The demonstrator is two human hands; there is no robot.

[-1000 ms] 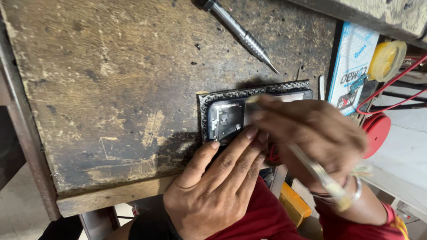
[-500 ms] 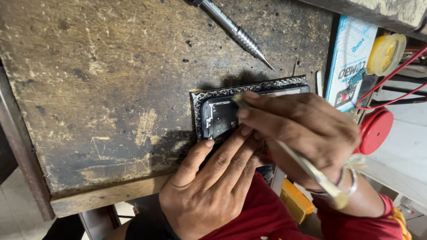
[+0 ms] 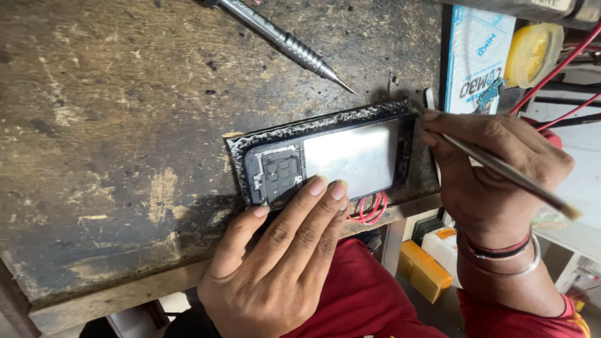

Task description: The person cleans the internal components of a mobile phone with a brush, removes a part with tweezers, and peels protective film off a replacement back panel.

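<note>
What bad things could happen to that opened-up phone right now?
The opened phone lies close to the edge of the worn wooden bench, so a push might slide it off. The right hand works a thin metal tool at the phone's end; a slip could scratch the shiny plate inside. Only the left hand fingertips steady it, so it may shift.

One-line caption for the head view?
Left hand steadies an opened phone while right hand works tweezers at its end.
</note>
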